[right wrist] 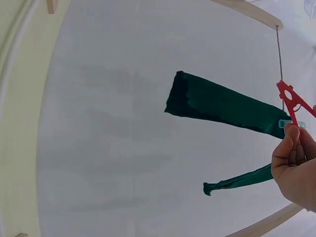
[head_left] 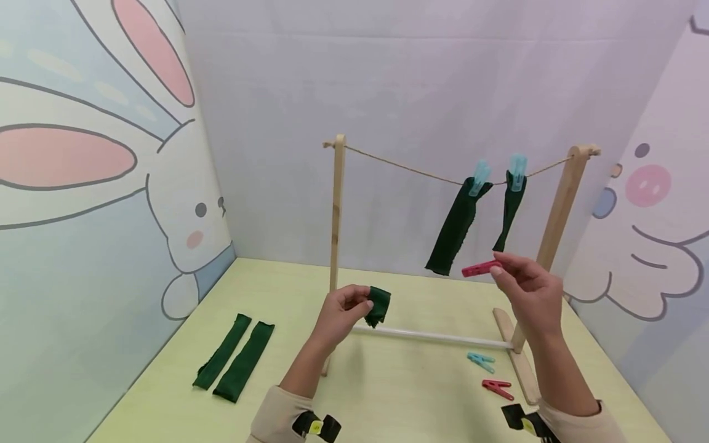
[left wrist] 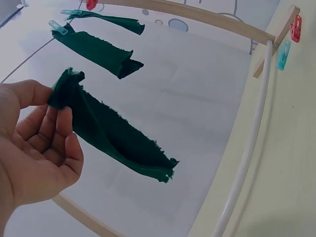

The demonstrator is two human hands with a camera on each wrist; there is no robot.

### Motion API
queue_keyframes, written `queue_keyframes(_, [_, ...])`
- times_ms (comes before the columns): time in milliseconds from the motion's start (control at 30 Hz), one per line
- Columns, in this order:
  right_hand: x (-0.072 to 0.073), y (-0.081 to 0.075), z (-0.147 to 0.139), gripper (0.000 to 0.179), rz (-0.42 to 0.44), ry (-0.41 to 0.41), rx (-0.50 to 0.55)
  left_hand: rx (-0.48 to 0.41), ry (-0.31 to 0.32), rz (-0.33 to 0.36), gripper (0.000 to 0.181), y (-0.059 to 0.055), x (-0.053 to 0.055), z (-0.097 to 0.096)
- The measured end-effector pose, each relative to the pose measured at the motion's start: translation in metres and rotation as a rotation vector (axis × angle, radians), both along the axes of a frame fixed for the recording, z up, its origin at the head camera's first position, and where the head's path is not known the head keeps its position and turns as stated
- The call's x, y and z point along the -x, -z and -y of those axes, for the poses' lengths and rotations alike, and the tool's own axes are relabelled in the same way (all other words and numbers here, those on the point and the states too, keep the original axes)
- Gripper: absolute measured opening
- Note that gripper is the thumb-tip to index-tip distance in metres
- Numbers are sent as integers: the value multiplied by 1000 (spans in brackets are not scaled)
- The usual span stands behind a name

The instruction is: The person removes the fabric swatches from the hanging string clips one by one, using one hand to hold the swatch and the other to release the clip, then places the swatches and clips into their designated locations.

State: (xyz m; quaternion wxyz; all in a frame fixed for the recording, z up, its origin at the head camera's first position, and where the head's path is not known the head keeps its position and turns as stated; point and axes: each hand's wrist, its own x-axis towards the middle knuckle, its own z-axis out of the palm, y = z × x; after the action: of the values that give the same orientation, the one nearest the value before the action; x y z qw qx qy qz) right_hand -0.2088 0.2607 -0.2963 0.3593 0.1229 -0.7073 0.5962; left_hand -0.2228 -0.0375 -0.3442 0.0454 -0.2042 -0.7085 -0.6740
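My left hand (head_left: 344, 314) pinches one end of a dark green cloth strip (head_left: 379, 305) between thumb and fingers; in the left wrist view the strip (left wrist: 116, 131) hangs free below the grip. In my right hand (head_left: 533, 294) a red clothespin (head_left: 480, 269) is pinched between thumb and fingertips, its nose pointing left. Two more green strips hang from the twine line (head_left: 407, 167): a wider one (head_left: 455, 231) under a light blue clothespin (head_left: 479, 178), and a bunched one (head_left: 509, 212) under another blue clothespin (head_left: 518, 172). Both hands are below the line.
A wooden post (head_left: 336, 215) and a right post (head_left: 562, 206) carry the line, joined low down by a white rod (head_left: 432, 336). Two green strips (head_left: 244, 363) lie on the yellow table at left. A blue clothespin (head_left: 480, 361) and a red one (head_left: 498, 388) lie near the right foot.
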Motion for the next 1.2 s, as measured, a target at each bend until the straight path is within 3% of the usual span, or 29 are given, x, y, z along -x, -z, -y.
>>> queue_keyframes(200, [-9,22,-10,24,99,21,-86,-45,-34,40,20,26,7,11])
queue_keyframes(300, [-13,31,-15,25,134,-12,-86,-47,-54,46,21,35,8,17])
queue_keyframes(533, [-23,49,-24,28,195,-124,-61,-66,-112,86,22,40,4,33])
queue_keyframes(833, [-32,78,-34,29,343,-113,-106,-89,-195,115,21,49,-1,56])
queue_keyframes(1200, [-39,99,-39,33,459,-106,-180,-79,-298,156,23,52,-2,80])
